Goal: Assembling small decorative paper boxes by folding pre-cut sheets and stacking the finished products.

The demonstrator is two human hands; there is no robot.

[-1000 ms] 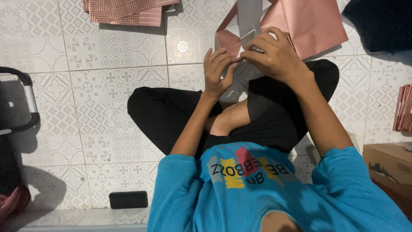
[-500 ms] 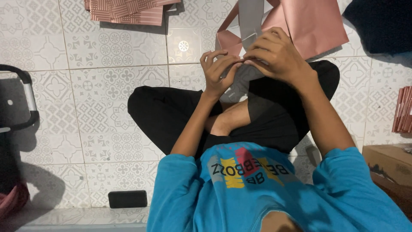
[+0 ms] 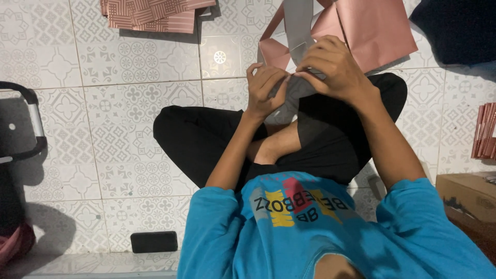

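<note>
I sit cross-legged on a patterned tile floor. Both hands work a folded sheet of pink paper with a grey underside [image 3: 380, 31] above my black-clad knees. My left hand [image 3: 265, 89] pinches the grey folded edge from the left with curled fingers. My right hand [image 3: 336, 67] presses down on the same fold from above, fingers closed over the paper. The fold itself is mostly hidden under the fingers.
A stack of pink striped sheets [image 3: 150, 13] lies at the far edge. More pink pieces [image 3: 484, 132] stand at the right, above a cardboard box [image 3: 465, 194]. A black phone [image 3: 153, 241] lies near my left side. A black-handled object [image 3: 23, 121] is at left; dark cloth [image 3: 457, 28] top right.
My left hand has shifted slightly left and down along the fold, its fingers curling tighter. The right hand stays pressed on the paper.
</note>
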